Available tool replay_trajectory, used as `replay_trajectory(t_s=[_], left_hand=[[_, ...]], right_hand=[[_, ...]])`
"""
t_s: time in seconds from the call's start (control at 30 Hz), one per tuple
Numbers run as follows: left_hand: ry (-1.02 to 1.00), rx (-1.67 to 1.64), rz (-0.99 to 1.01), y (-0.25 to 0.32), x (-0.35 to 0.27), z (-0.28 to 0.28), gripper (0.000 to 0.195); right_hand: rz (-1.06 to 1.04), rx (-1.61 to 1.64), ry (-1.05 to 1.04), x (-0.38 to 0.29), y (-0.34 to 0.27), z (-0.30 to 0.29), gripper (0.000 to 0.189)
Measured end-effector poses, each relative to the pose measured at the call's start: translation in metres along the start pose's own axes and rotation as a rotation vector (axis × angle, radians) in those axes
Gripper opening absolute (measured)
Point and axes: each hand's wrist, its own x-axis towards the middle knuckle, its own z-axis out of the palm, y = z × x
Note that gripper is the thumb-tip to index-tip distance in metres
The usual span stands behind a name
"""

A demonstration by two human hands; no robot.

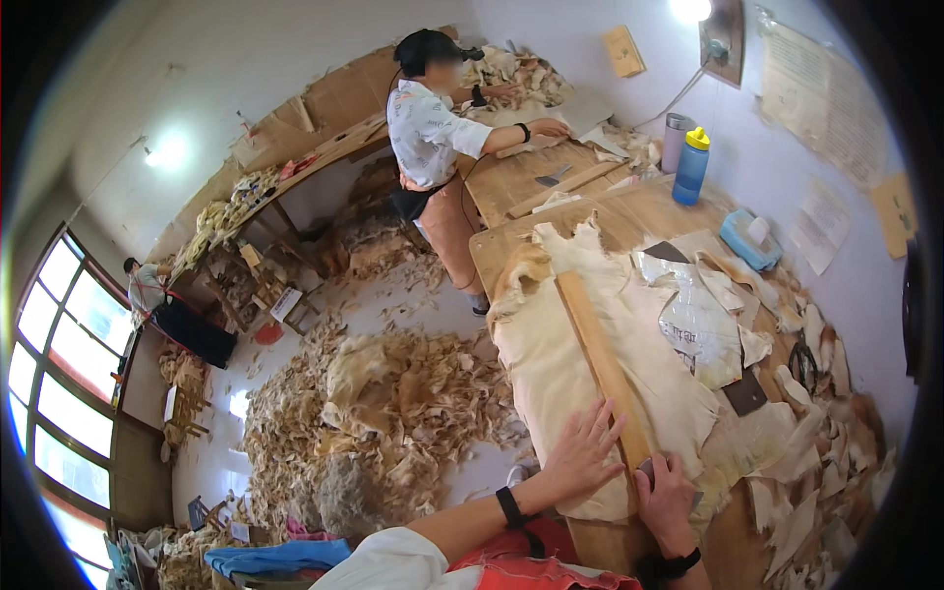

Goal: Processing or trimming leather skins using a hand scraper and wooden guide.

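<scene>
A pale animal hide (pixel 546 361), skin side up with tan fur at one edge, lies spread over the wooden workbench. Along it runs a long, straight wooden batten (pixel 601 354). My left hand (pixel 579 450) rests flat on the hide with fingers spread, the fingertips reaching the batten's left edge. At the batten's near end, my right hand (pixel 664 498) closes around a small dark hand tool (pixel 646 467). A bit of grey metal shows beside that palm; fingers hide the rest, so the tool's exact kind is unclear.
Paper and plastic templates (pixel 697 324), hide scraps (pixel 796 509), a blue bottle (pixel 691 166) and a wipes pack (pixel 750 237) lie to the right. A co-worker (pixel 435 140) stands at the adjoining bench; another person (pixel 173 310) is near the windows. Scraps (pixel 383 398) heap on the floor.
</scene>
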Motion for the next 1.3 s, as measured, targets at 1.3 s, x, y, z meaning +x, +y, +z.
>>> replay_trajectory(t_s=[1.3], left_hand=[[-0.093,-0.077,-0.003,0.011,-0.003,0.004,0.086]], right_hand=[[0.000,-0.077,-0.004,-0.010,0.003,-0.001,0.030]])
